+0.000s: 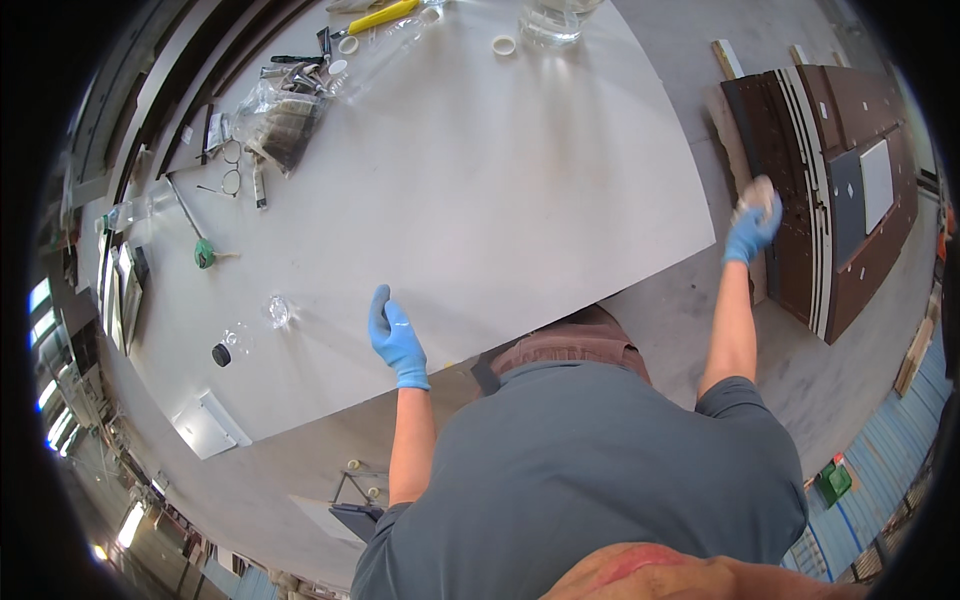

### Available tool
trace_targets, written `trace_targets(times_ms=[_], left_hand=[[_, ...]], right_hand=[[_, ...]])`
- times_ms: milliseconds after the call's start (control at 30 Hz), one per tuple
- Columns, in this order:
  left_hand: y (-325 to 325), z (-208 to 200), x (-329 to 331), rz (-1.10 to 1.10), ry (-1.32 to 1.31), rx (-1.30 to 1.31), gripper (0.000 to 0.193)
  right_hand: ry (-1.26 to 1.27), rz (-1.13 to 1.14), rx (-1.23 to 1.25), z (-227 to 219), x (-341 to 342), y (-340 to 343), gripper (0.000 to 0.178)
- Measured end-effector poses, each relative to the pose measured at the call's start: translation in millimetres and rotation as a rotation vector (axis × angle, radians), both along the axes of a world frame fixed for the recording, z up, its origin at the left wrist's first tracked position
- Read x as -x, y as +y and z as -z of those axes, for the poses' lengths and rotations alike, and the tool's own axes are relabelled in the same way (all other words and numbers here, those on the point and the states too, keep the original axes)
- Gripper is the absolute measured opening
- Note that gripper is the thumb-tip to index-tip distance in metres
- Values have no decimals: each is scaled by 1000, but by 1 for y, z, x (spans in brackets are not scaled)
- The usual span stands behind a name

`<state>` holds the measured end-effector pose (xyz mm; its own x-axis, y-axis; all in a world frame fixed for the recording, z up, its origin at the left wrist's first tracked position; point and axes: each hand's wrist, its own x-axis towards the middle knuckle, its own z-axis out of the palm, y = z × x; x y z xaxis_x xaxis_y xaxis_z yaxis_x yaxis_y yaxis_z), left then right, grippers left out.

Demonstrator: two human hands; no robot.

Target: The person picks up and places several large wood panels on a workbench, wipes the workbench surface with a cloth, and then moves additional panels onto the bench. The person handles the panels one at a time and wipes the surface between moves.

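Observation:
My left hand (pixel 395 340), in a blue glove, is over the near edge of the pale grey tabletop (pixel 470 200). Its fingers are stretched out and nothing is in them. My right hand (pixel 755 228), gloved the same way, reaches out past the table's right side. It is closed on a crumpled beige cloth (pixel 755 195), at the edge of a stack of dark brown panels (pixel 780 150). Whether the cloth touches the stack I cannot tell. Nearest to my left hand on the tabletop are a clear round plastic piece (pixel 277 311) and a clear bottle with a black cap (pixel 222 354).
At the far left lie a bag of dark bits (pixel 285 125), eyeglasses (pixel 231 170), a green-handled screwdriver (pixel 204 250) and a yellow cutter (pixel 385 14). A clear water container (pixel 555 22) stands at the far edge beside a white ring (pixel 503 45). A white box (pixel 210 425) occupies the near-left corner.

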<state>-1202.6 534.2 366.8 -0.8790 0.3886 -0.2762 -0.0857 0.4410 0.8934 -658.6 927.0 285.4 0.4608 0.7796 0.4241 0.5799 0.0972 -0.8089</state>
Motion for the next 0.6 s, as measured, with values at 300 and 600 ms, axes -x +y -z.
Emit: trace_targets(times_ms=[300, 600], left_hand=[[-36, 3, 15, -178, 135, 121, 60], [-103, 15, 189, -588, 428, 196, 116]], right_hand=[[-766, -573, -100, -5, 295, 70, 54], [-750, -829, -153, 1, 389, -29, 52]])
